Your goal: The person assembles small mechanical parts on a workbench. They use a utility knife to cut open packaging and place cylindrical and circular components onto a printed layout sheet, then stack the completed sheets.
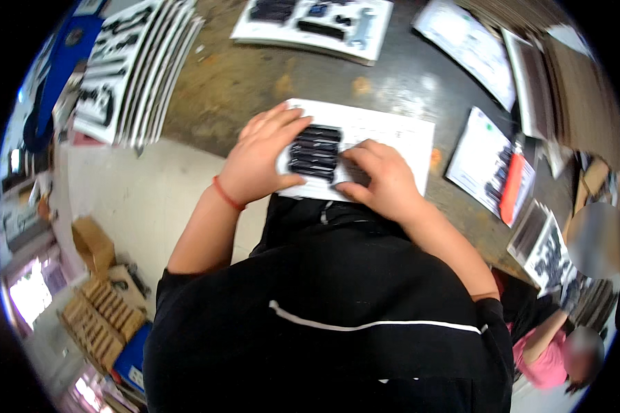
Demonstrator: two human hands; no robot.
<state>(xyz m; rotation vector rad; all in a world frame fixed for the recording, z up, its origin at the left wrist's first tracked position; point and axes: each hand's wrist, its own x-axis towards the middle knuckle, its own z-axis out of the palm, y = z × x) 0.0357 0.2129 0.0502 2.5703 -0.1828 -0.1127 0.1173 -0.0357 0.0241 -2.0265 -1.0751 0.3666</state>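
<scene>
At frame centre, both hands — left hand (260, 160), right hand (384, 180) — press flat, fingers spread, pinning the black parts (315, 153) to the white card (386, 141) on the table (255, 82).

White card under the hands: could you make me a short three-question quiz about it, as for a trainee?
1. True or false: both hands touch the white card.
2. What colour are the parts lying in rows on it?
3. The band on the left hand's wrist is: A red, B green, C blue.

Key:
1. True; the right hand presses its near edge, the left covers its left end.
2. Black.
3. A; a thin red band.
</scene>
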